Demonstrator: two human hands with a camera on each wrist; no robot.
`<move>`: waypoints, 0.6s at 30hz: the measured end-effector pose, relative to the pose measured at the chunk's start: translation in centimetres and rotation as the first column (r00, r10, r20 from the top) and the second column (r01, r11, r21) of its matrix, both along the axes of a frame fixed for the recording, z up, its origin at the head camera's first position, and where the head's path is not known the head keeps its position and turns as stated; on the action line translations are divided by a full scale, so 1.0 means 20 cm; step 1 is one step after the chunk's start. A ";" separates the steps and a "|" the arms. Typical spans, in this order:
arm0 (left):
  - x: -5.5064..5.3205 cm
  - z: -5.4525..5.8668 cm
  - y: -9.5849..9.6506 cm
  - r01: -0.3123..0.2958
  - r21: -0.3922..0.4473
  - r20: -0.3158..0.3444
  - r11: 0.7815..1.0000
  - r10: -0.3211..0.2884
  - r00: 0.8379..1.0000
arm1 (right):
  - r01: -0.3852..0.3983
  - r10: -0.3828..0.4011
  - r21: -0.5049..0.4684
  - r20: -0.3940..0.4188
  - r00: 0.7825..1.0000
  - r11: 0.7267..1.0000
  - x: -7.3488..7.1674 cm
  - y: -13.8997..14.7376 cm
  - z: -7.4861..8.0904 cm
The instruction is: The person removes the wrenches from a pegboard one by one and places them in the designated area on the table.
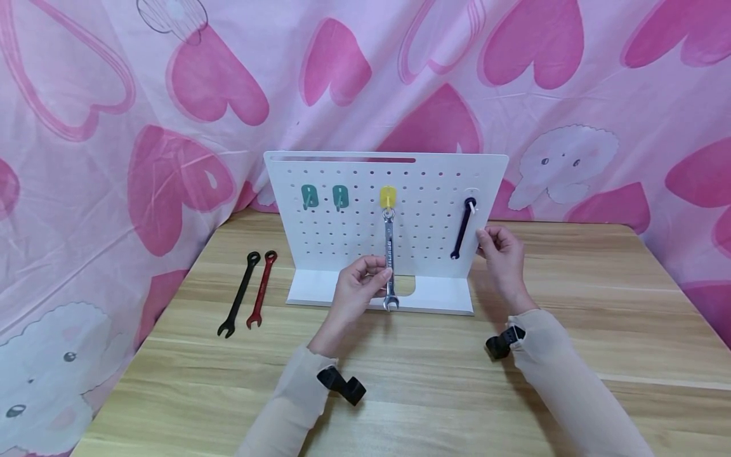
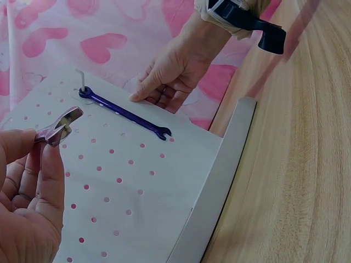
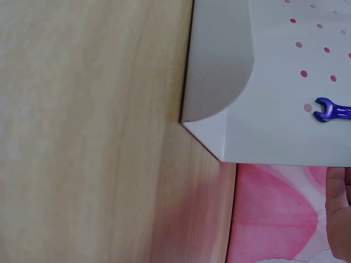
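Your left hand (image 1: 361, 287) pinches the silver metal wrench (image 1: 390, 244), its ring end up at the yellow plastic hook (image 1: 388, 196) on the upright white perforated board (image 1: 425, 219); your right hand (image 1: 504, 259) grips the board's right edge, beside the hanging dark-purple wrench (image 1: 462, 230).

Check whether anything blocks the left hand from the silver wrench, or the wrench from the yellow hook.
Nothing visible does: the left hand pinches the silver wrench in its lower half, and the wrench's upper end is at the yellow hook, with nothing seen between them.
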State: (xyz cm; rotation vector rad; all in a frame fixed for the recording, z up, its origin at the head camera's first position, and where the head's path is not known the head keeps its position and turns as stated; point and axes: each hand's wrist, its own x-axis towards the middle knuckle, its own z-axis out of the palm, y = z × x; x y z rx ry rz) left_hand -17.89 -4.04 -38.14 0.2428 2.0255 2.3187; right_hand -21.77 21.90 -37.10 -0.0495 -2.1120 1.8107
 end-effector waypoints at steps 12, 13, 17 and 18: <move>0.00 0.01 0.00 0.011 0.015 0.005 1.000 -0.011 1.000 | 0.017 -0.017 0.011 0.005 1.000 1.000 -0.08 0.05 -0.11; 0.00 0.01 0.00 0.010 0.016 0.004 1.000 -0.010 1.000 | 0.019 -0.019 0.012 0.007 1.000 1.000 -0.08 0.05 -0.11; 0.01 0.02 0.00 0.007 0.021 0.006 1.000 -0.007 1.000 | 0.020 -0.020 0.017 0.005 1.000 1.000 -0.08 0.05 -0.11; 0.01 0.02 -0.01 0.006 0.023 0.007 1.000 -0.007 1.000 | 0.022 -0.022 0.021 0.004 1.000 1.000 -0.08 0.05 -0.11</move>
